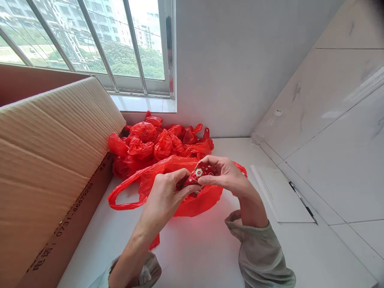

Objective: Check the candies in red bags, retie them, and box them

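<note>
Both hands pinch a small red packet [199, 174] printed with a white flower, held above the white counter [195, 248]. My left hand [165, 196] grips its lower left end with thumb and fingers closed. My right hand [223, 174] curls over its upper right end, fingers closed on it. Directly beneath lies an open red plastic bag [141, 188] with a looped handle. Behind it sits a heap of knotted red plastic bags [156, 142].
A large cardboard box [48, 160] with printed digits stands at the left, its flap leaning over the counter. A white sheet [282, 196] and a dark pen [301, 200] lie at the right by the tiled wall. A barred window [90, 40] is behind.
</note>
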Action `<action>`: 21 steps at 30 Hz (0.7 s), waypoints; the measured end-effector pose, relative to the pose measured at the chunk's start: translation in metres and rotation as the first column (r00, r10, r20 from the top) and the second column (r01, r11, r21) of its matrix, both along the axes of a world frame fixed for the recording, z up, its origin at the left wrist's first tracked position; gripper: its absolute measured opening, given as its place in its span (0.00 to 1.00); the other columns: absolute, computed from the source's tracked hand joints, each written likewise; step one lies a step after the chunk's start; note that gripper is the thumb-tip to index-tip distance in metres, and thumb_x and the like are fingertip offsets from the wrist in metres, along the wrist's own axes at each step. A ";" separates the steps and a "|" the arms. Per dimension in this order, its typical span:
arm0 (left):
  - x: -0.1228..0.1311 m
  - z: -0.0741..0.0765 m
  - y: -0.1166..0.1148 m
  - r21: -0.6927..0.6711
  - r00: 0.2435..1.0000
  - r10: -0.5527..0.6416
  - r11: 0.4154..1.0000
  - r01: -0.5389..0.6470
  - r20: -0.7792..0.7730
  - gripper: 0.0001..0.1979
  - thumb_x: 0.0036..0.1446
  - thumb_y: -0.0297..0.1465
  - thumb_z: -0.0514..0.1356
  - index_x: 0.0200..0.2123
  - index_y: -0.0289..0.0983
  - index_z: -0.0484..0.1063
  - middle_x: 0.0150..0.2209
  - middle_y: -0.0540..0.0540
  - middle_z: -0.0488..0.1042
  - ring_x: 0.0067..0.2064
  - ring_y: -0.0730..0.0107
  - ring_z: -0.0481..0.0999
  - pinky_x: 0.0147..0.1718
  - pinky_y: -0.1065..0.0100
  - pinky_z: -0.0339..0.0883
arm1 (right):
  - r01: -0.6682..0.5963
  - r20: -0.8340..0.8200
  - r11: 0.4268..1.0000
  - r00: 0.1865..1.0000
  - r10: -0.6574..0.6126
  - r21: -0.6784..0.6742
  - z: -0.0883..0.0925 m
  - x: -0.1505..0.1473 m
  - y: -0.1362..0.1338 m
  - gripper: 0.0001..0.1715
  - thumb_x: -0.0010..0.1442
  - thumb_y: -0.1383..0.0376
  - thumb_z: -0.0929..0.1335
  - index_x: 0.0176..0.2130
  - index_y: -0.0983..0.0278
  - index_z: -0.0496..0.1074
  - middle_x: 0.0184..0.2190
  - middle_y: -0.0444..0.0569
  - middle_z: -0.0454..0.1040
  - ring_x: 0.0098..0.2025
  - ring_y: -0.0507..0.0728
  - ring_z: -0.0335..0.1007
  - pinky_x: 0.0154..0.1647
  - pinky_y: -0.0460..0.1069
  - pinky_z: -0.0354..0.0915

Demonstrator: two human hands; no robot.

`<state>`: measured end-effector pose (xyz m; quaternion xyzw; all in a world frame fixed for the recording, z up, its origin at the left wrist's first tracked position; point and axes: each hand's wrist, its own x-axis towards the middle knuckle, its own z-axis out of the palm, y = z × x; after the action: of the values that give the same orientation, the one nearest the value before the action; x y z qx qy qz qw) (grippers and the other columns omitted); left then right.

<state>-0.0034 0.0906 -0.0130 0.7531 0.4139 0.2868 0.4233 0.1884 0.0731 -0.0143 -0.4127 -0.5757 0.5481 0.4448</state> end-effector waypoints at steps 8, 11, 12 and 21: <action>-0.006 0.000 0.002 -0.087 0.995 -0.068 0.993 0.075 0.074 0.07 0.56 0.34 0.65 0.27 0.39 0.73 0.25 0.54 0.79 0.29 0.69 0.79 0.25 0.75 0.66 | 0.025 0.017 1.000 1.000 -0.025 0.004 -0.001 -0.001 0.002 0.12 0.53 0.61 0.75 0.34 0.63 0.71 0.32 0.43 0.71 0.33 0.51 0.68 0.36 0.46 0.66; -0.007 0.000 0.002 -0.110 0.979 -0.065 0.990 0.087 0.191 0.03 0.56 0.32 0.65 0.31 0.40 0.75 0.29 0.54 0.79 0.31 0.70 0.80 0.30 0.76 0.71 | 0.018 0.041 1.000 0.999 -0.018 0.016 0.000 -0.002 0.001 0.11 0.53 0.62 0.75 0.34 0.63 0.71 0.32 0.42 0.71 0.34 0.51 0.68 0.36 0.46 0.66; -0.007 0.000 0.002 -0.117 0.974 -0.055 0.990 0.082 0.219 0.02 0.56 0.31 0.65 0.32 0.40 0.76 0.29 0.54 0.79 0.31 0.71 0.79 0.30 0.76 0.71 | 0.005 0.041 1.000 0.999 -0.005 0.017 0.001 -0.002 0.001 0.11 0.53 0.62 0.75 0.34 0.63 0.71 0.31 0.42 0.71 0.33 0.50 0.68 0.35 0.45 0.66; -0.005 -0.004 0.006 -0.081 0.962 0.002 0.997 0.021 0.273 0.06 0.56 0.34 0.65 0.30 0.38 0.77 0.26 0.53 0.77 0.27 0.73 0.74 0.26 0.77 0.68 | -0.026 -0.055 0.999 0.998 0.024 -0.039 0.000 0.001 0.003 0.11 0.56 0.59 0.74 0.34 0.63 0.72 0.29 0.40 0.69 0.30 0.48 0.66 0.31 0.43 0.65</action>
<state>-0.0081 0.0966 -0.0169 0.6901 0.3597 0.3686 0.5085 0.1889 0.0757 -0.0143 -0.3990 -0.5577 0.5759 0.4450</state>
